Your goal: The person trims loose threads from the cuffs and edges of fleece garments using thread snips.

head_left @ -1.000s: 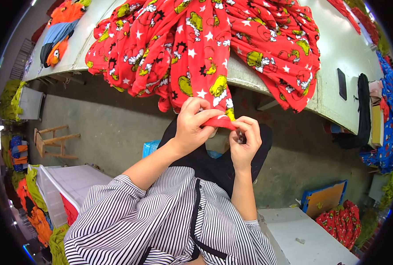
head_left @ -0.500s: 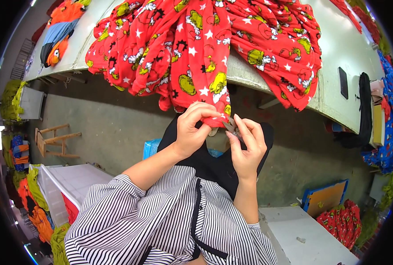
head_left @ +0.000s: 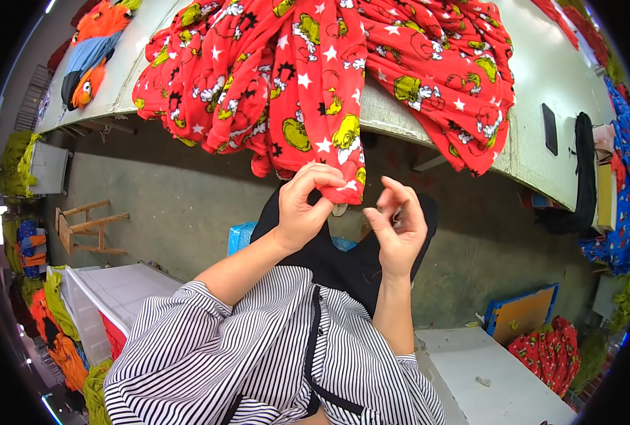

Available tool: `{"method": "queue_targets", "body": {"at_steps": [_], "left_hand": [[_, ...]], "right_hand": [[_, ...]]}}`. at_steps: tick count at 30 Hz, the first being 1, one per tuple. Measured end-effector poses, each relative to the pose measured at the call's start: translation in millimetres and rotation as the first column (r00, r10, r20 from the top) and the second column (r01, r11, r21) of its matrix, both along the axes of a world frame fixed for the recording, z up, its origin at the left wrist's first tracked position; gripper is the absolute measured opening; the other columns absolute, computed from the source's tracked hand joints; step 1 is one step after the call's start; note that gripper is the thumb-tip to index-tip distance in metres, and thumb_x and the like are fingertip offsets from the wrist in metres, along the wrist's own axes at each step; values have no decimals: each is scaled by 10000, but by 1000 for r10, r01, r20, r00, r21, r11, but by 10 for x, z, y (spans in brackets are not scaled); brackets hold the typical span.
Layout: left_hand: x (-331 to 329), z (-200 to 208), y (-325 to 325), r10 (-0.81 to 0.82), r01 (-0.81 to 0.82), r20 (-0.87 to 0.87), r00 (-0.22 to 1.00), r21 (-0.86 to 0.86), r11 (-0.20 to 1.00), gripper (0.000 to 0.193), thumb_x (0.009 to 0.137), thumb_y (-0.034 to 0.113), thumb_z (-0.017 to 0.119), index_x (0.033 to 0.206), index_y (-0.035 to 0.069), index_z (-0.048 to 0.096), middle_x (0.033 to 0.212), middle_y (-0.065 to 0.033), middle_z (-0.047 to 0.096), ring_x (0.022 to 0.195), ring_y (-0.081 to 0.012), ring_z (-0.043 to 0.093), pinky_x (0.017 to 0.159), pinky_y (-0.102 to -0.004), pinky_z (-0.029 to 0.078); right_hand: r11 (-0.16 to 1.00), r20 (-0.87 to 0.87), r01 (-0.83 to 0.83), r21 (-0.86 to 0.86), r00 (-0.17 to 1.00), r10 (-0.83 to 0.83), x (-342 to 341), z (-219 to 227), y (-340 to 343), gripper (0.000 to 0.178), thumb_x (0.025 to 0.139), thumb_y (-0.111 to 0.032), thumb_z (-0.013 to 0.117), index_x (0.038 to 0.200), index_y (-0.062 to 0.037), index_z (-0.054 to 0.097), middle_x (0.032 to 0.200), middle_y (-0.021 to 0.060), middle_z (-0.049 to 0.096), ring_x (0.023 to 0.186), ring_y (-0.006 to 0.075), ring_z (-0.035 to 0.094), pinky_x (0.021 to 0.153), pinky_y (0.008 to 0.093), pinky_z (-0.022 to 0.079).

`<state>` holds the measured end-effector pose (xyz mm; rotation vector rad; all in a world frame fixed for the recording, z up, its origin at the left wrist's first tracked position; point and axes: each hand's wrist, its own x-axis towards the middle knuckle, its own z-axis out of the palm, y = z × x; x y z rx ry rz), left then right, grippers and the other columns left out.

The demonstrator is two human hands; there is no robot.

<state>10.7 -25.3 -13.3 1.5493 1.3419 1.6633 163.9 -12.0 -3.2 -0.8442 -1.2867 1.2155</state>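
From here, L hand (head_left: 303, 211) pinches the near end of the red cloth (head_left: 322, 92), prob. to steady it; the rest drapes off the far desk (head_left: 538, 78). R hand (head_left: 401, 237), just right, has thumb & fingers part-curled (can't tell if gripping anything).

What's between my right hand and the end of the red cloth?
Nothing: in the head view, a narrow open gap separates your right hand from the red cloth pinched by your left hand, with floor beyond.
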Motion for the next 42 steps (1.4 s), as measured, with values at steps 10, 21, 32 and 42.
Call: {"method": "queue_targets", "body": {"at_steps": [10, 21, 32, 42], "left_hand": [[-2, -55, -52, -109, 169, 405, 908, -116, 979, 152, 731, -95, 576, 843, 3, 545, 918, -98, 593, 881, -161, 567, 804, -270, 435], [36, -87, -55, -122, 254, 557, 821, -166, 953, 132, 781, -65, 570, 869, 11, 510, 955, -101, 569, 916, -152, 545, 821, -266, 431], [9, -79, -56, -158, 213, 420, 894, -86, 973, 140, 752, -88, 579, 849, 0, 530, 949, -114, 572, 930, -164, 551, 831, -275, 422], [-30, -41, -76, -144, 260, 557, 818, -134, 956, 126, 786, -56, 576, 879, 11, 525, 987, -106, 563, 940, -146, 544, 850, -270, 421]], "right_hand": [[992, -155, -7, -124, 988, -12, -108, -39, 76, 140, 711, 53, 645, 844, 8, 633, 829, 17, 531, 660, 61, 445, 575, 180, 352], [980, 341, 72, 185, 931, -132, 7, 0, -79, 386, 619, 82, 677, 987, -29, 647, 893, 80, 581, 755, 153, 579, 636, 247, 477], [998, -149, -15, -65, 989, 5, 15, -52, -78, 381, 654, 61, 678, 1017, 5, 576, 996, 47, 499, 762, 87, 493, 665, 205, 399], [983, 260, 55, 178, 960, -101, -24, 36, -41, 374, 619, 79, 679, 978, -22, 647, 876, 64, 549, 722, 128, 550, 605, 219, 469]]}}
